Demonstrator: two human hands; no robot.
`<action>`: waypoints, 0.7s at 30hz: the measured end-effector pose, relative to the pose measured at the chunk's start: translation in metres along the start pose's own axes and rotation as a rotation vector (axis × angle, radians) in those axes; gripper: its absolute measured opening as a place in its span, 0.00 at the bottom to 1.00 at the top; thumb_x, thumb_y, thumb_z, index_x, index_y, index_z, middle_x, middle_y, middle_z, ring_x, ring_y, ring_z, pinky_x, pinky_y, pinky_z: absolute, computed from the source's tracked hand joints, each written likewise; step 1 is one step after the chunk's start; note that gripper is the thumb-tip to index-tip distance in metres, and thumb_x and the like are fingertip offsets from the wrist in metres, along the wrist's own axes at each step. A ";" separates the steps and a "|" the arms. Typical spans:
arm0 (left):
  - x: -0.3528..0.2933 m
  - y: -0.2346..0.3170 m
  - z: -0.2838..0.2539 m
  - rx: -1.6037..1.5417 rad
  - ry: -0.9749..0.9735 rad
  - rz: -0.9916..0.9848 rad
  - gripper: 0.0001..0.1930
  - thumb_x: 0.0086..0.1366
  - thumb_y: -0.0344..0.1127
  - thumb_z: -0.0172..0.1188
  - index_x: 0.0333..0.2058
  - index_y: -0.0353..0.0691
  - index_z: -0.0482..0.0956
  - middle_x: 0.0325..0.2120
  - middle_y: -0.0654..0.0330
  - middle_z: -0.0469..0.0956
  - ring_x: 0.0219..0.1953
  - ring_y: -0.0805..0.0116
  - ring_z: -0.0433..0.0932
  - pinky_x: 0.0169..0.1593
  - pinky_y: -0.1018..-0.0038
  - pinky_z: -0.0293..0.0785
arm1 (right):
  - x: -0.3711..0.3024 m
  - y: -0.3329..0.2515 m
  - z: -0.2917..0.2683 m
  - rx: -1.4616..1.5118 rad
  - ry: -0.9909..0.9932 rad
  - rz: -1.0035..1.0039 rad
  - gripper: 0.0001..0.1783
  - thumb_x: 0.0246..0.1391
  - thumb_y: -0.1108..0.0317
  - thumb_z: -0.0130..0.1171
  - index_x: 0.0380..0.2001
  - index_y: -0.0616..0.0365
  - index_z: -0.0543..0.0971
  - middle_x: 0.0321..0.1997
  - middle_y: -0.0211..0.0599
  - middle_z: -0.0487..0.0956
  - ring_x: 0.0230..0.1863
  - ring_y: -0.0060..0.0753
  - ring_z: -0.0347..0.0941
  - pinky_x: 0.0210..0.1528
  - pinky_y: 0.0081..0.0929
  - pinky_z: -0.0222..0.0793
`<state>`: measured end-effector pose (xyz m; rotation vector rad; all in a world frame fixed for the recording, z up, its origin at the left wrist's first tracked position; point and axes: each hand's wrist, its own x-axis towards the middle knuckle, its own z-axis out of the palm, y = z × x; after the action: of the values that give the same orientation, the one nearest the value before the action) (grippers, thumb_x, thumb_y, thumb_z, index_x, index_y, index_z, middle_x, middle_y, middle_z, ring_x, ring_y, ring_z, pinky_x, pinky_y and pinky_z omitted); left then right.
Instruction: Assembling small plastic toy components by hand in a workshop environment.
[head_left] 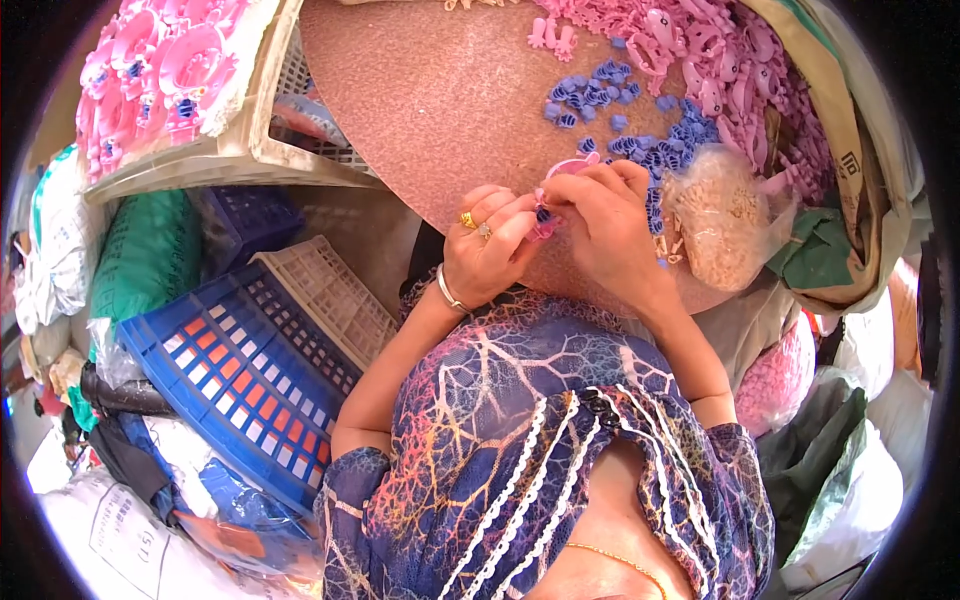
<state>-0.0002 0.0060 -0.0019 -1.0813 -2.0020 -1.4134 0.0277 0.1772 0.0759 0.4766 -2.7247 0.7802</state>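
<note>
Both of my hands meet over the near edge of the round brownish table (400, 90). My left hand (488, 245), with rings and a bracelet, pinches the lower end of a pink plastic toy part (572, 166) with a small dark-blue piece on it. Closed on the upper end of the same part is my right hand (608, 215); its fingers hide much of it. Just beyond, small blue plastic pieces (600, 92) lie scattered and heaped. A clear bag of small beige pieces (725, 215) sits right of my right hand.
Pink plastic parts (735, 85) are heaped at the table's far right, beside a beige sack (860, 170). At the upper left, more pink parts (165, 75) rest on a cream crate (225, 165). A blue basket (240, 385) and a green sack (145, 255) stand left of me.
</note>
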 end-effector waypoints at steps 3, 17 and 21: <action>-0.002 -0.002 -0.001 -0.003 -0.013 0.024 0.20 0.49 0.24 0.71 0.40 0.38 0.72 0.41 0.53 0.81 0.40 0.56 0.79 0.49 0.59 0.74 | 0.010 -0.002 -0.008 -0.069 -0.076 -0.100 0.14 0.49 0.73 0.58 0.41 0.53 0.79 0.35 0.31 0.80 0.42 0.30 0.75 0.52 0.33 0.59; 0.005 0.006 0.006 0.277 -0.101 -0.195 0.27 0.47 0.32 0.74 0.46 0.39 0.72 0.35 0.51 0.78 0.40 0.49 0.77 0.47 0.57 0.69 | -0.013 0.036 -0.038 -0.107 0.418 0.371 0.21 0.52 0.77 0.65 0.51 0.51 0.80 0.36 0.31 0.85 0.36 0.29 0.78 0.51 0.28 0.63; 0.013 0.007 0.006 0.345 -0.090 -0.103 0.26 0.49 0.30 0.73 0.48 0.38 0.76 0.39 0.52 0.78 0.44 0.51 0.77 0.52 0.56 0.69 | -0.039 0.047 -0.037 -0.120 0.401 0.384 0.19 0.52 0.77 0.64 0.48 0.50 0.82 0.35 0.29 0.85 0.36 0.28 0.79 0.49 0.27 0.63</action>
<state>-0.0018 0.0170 0.0090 -0.9130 -2.2885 -1.0275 0.0515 0.2447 0.0708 -0.2183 -2.4827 0.7013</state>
